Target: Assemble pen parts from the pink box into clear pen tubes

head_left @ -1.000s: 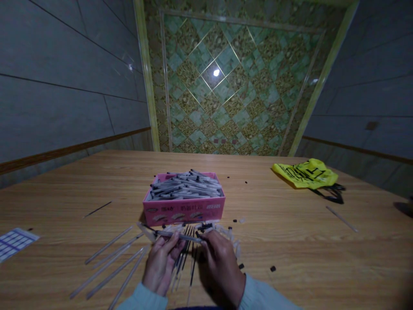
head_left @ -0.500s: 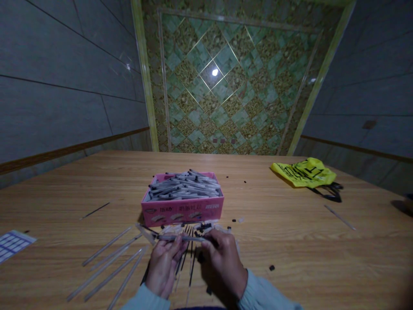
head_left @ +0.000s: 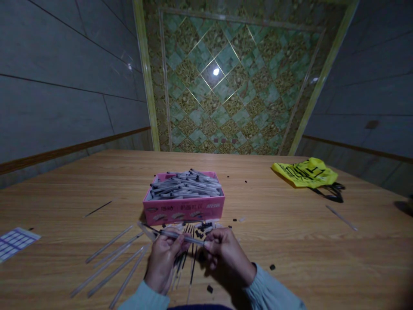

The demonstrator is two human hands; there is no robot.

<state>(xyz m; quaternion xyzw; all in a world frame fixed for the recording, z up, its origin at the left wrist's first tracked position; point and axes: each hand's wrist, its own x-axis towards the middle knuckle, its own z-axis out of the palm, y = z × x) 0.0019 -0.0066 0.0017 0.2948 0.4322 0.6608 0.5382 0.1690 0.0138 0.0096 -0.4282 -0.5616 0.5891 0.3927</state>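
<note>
My left hand (head_left: 162, 262) is closed around a pen (head_left: 190, 239) with a clear barrel, which lies almost level and slopes slightly down to the right. At the pen's right end, my right hand (head_left: 227, 252) has its thumb and fingers pinched together. Below and between both hands lie several thin dark refills (head_left: 193, 269), fanned out on the table. Small black caps (head_left: 204, 226) and clear bits are heaped just beyond my fingers. Behind them stands a pink box (head_left: 183, 213) filled with clear pens (head_left: 187, 185) that have dark ends.
Several clear tubes (head_left: 109, 273) lie left of my hands on the wooden table (head_left: 300, 249). A printed label sheet (head_left: 17, 243) is at the far left. On the right are a yellow bag (head_left: 306, 172) with black handles and a single thin tube (head_left: 341, 217).
The right end of the pen has tipped a little downward. My right hand has turned and shifted slightly right, its fingers now at the pen's very end.
</note>
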